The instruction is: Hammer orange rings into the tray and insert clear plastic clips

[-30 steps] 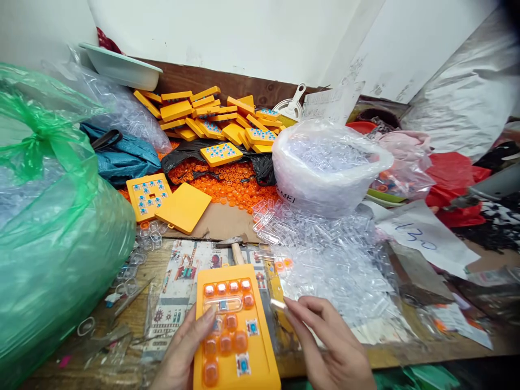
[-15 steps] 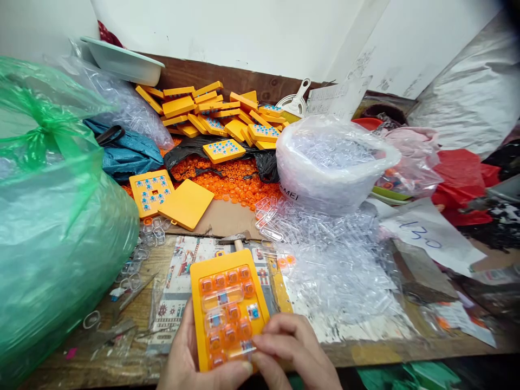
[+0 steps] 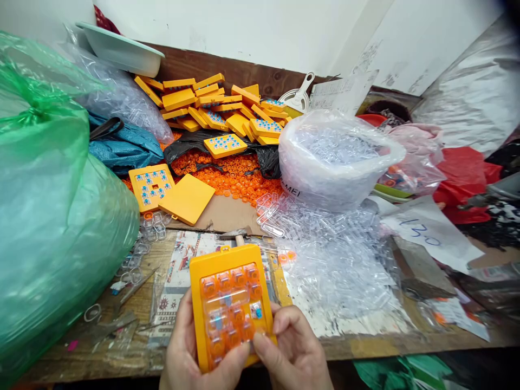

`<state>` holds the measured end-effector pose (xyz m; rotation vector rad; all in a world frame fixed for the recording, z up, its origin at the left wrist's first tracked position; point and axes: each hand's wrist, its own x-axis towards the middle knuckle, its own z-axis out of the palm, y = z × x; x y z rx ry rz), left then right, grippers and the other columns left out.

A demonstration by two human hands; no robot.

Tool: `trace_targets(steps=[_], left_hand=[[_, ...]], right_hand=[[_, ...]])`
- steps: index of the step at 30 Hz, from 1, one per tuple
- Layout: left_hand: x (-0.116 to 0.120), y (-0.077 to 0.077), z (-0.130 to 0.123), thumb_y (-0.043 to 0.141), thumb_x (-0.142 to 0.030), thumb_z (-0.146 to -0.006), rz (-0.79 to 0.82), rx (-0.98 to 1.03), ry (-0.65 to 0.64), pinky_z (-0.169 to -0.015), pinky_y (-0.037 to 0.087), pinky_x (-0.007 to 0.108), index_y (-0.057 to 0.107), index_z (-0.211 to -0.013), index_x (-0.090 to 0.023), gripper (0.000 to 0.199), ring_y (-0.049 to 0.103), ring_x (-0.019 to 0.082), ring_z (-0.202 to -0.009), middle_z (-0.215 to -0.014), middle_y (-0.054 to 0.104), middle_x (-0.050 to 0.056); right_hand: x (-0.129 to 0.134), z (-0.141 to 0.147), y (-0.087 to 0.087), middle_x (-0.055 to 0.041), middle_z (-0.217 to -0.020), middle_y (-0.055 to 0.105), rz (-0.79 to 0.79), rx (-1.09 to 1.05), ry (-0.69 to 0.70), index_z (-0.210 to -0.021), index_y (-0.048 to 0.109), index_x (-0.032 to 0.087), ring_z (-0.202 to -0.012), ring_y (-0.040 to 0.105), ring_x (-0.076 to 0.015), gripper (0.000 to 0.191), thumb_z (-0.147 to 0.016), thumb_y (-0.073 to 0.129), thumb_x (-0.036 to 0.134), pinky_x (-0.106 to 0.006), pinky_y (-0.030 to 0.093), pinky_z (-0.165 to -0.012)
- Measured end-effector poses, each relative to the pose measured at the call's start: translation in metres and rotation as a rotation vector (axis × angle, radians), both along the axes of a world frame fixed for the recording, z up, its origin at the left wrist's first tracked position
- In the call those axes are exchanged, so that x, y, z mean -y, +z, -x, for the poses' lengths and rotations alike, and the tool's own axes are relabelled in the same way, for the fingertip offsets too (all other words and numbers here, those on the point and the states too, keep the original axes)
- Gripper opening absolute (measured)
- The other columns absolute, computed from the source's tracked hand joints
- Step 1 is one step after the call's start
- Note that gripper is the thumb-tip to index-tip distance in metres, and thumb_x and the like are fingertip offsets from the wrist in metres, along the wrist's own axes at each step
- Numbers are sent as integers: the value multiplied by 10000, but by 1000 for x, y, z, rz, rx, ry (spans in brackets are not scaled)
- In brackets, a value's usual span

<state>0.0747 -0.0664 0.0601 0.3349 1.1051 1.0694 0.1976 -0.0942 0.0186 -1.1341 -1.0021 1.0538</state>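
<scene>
A yellow plastic keypad (image 3: 233, 309) is held tilted above the front of the bench. It carries several clear orange square caps and longer clear caps, and one blue-centred switch (image 3: 257, 311) shows bare at its right side. My left hand (image 3: 190, 349) is wrapped round the lower left edge, thumb across the front. On the lower right, my right hand (image 3: 296, 346) grips the edge with its thumb pressed on the front face and its fingers curled beside and behind. The thumbs cover part of the bottom row.
Loose clear caps (image 3: 341, 271) spread at the right, below a full white bag (image 3: 325, 173). Orange caps (image 3: 231, 173) lie behind, with a pile of yellow keypads (image 3: 211, 108). A big green bag (image 3: 73, 233) stands left. A hammer (image 3: 238, 233) lies behind the held keypad.
My right thumb and fingers have shifted from pinching at the lower long cap to gripping the keypad's right edge, thumb on its face. The keypad has tilted slightly.
</scene>
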Motion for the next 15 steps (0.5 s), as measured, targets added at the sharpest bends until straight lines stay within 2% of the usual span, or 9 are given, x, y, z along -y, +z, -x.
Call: trace_targets(steps=[2, 4, 6, 8, 12, 13, 15], left_hand=[[-1, -1, -1, 897, -110, -453, -1, -27, 21, -753, 596, 393, 317, -1397, -187, 1110, 718, 367, -843, -930, 763, 117], [-1, 0, -2, 894, -117, -458, -8, -57, 30, -744, 596, 364, 309, -1409, -181, 1118, 718, 355, -857, -973, 755, 125], [-1, 2, -4, 890, -147, -467, -31, -93, 34, -757, 595, 342, 310, -1411, -181, 1109, 714, 338, -891, -1025, 741, 128], [0, 4, -6, 870, -192, -500, -73, -152, 30, -759, 595, 319, 304, -1407, -182, 1069, 716, 309, -902, -1068, 724, 133], [0, 7, -10, 796, -220, -550, -130, -262, 31, -729, 593, 261, 278, -1384, -167, 983, 726, 245, -858, -1066, 710, 132], [0, 6, -11, 785, -219, -549, -134, -270, 38, -727, 593, 255, 280, -1374, -161, 969, 726, 240, -851, -1050, 713, 130], [-1, 6, -12, 774, -220, -546, -135, -272, 49, -726, 593, 259, 291, -1361, -162, 949, 726, 240, -847, -1038, 717, 129]], right_hand=[[0, -4, 2, -76, -1065, 673, -5, 122, 4, -980, 485, 266, -863, 712, -200, 166, -880, 605, 318, -284, 595, -688], [-1, -10, 9, -90, -1215, 593, -61, 388, -15, -1085, 522, 287, -1068, 646, -225, 237, -871, 614, 241, -317, 576, -820], [-5, -17, 20, -83, -1361, 448, -175, 686, -49, -1087, 570, 302, -1263, 489, -258, 272, -845, 634, 195, -390, 504, -963], [-11, -22, 33, -65, -1423, 335, -275, 890, -26, -1018, 607, 292, -1326, 390, -273, 198, -853, 607, 184, -448, 435, -1031], [-23, -24, 45, -44, -1417, 299, -329, 1074, 213, -921, 591, 264, -1334, 344, -235, 146, -882, 524, 140, -445, 358, -1084], [-25, -23, 44, -37, -1413, 299, -326, 1087, 236, -897, 578, 259, -1336, 333, -224, 145, -881, 518, 128, -433, 335, -1097], [-26, -19, 38, -14, -1417, 303, -303, 1089, 199, -836, 543, 250, -1325, 336, -201, 145, -894, 494, 127, -398, 312, -1098]])
